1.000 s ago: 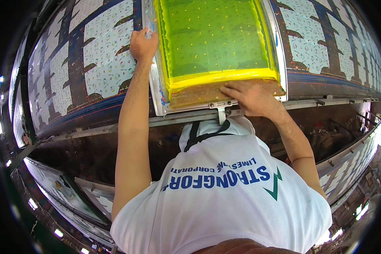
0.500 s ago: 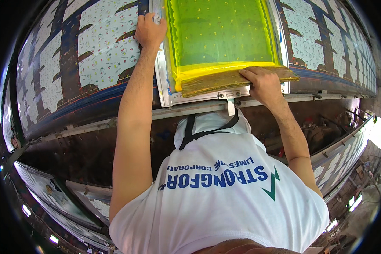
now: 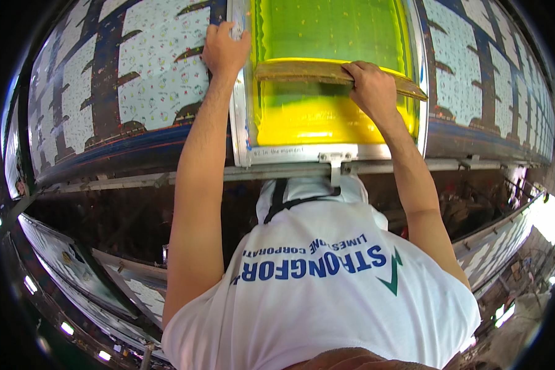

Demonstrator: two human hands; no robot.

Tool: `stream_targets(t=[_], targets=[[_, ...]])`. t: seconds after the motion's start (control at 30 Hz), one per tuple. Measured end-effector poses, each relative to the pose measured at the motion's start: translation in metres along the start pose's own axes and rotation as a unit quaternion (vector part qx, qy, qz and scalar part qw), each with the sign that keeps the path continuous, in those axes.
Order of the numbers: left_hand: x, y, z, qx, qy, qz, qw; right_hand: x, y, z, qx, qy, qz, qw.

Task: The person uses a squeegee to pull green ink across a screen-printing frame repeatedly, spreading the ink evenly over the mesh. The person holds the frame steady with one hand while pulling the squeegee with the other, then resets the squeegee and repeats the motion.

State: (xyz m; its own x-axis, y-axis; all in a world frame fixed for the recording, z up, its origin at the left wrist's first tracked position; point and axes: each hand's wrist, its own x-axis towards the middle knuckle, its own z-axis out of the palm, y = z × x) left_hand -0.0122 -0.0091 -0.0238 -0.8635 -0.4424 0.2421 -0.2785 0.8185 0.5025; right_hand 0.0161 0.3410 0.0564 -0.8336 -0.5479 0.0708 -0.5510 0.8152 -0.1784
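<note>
A metal-framed printing screen point(image 3: 246, 111) with green mesh and a pool of yellow ink point(image 3: 308, 120) lies on a long table covered in patterned white and blue fabric point(image 3: 154, 80). My left hand point(image 3: 225, 49) grips the screen's left frame edge. My right hand point(image 3: 370, 86) is closed on a long wooden squeegee point(image 3: 302, 69) that lies across the mesh, above the yellow ink smear. Both forearms reach up from the lower edge past my white printed shirt point(image 3: 327, 290).
The table's metal rail point(image 3: 166, 180) runs along the near edge, with a bracket point(image 3: 334, 161) at the screen's foot. Below it are dark shelves and another fabric-covered table point(image 3: 61, 259) at lower left. More printed fabric point(image 3: 481, 74) stretches to the right.
My right hand has pushed the squeegee away from me across the mesh, leaving a yellow ink smear near the front. My left hand stays on the frame's left edge.
</note>
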Motion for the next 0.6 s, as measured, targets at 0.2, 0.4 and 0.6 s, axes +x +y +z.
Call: stream_targets(t=[0.2, 0.4, 0.6], targets=[[-0.009, 0.001, -0.008, -0.008, 0.039, 0.03, 0.999, 0.153, 0.06, 0.012, -0.052, 0.029, -0.004, 0.998], [-0.008, 0.016, -0.015, 0.02, 0.038, 0.015, 0.999, 0.312, 0.126, 0.024, -0.076, 0.032, 0.038, 0.996], [-0.011, 0.023, -0.016, 0.021, 0.056, 0.047, 0.997, 0.397, 0.173, -0.005, -0.039, -0.04, -0.05, 0.997]])
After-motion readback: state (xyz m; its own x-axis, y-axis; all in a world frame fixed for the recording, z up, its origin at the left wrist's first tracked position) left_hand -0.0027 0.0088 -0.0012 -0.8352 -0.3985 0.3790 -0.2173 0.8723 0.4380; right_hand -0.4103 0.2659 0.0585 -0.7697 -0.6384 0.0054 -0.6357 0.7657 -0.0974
